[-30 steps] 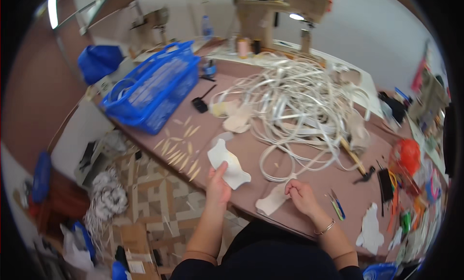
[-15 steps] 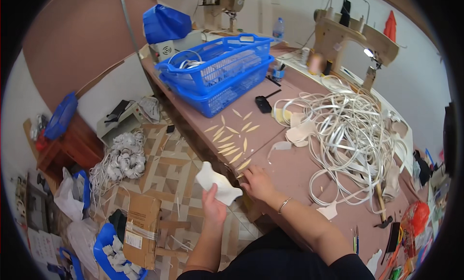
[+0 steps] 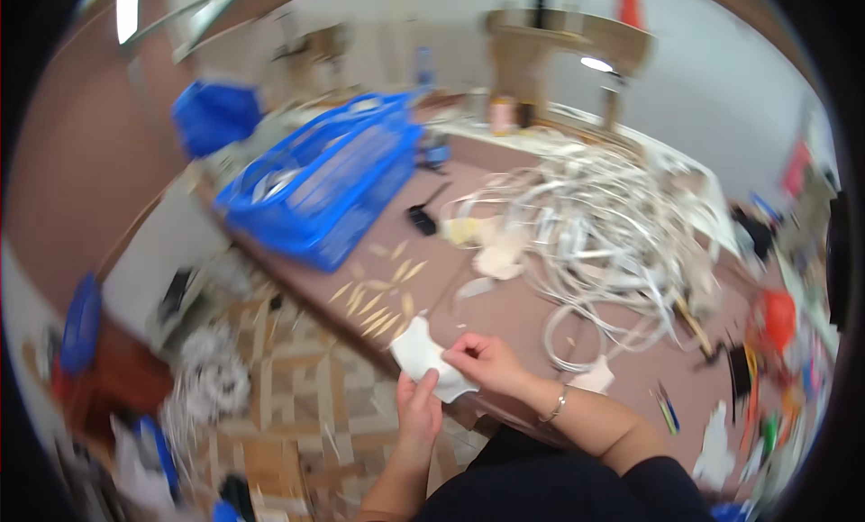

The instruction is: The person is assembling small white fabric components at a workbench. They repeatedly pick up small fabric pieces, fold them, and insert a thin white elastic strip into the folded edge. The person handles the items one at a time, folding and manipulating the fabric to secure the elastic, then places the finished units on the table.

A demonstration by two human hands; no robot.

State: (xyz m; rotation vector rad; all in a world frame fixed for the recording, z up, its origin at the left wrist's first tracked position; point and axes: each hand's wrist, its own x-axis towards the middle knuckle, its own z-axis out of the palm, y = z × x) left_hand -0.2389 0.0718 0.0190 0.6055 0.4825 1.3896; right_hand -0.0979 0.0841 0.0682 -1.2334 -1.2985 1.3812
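A white, curvy-edged flat piece (image 3: 416,349), leather-like, is gripped at its near edge between the thumb and fingers of my left hand (image 3: 420,412). It is held beside the table's left edge. Fingers pinched together, my right hand (image 3: 491,364) meets the piece's right side. Whatever sits in that pinch is hidden, and blur softens the fingertips. Beyond the piece, several thin pale leaf-shaped slips (image 3: 378,319) lie spread on the pinkish-brown table (image 3: 622,432).
Stacked blue baskets (image 3: 347,193) stand at the table's far left. A big tangle of white strips (image 3: 586,216) covers the middle right, with a hammer (image 3: 698,333) near it. A black handheld device (image 3: 421,219) lies by the baskets. A sewing machine (image 3: 563,36) stands behind.
My view has swung to the right and blurred. The right hand has lifted from the leaf-shaped slips, its fingers now closed at the white piece. My left hand has brought the piece nearer the table.
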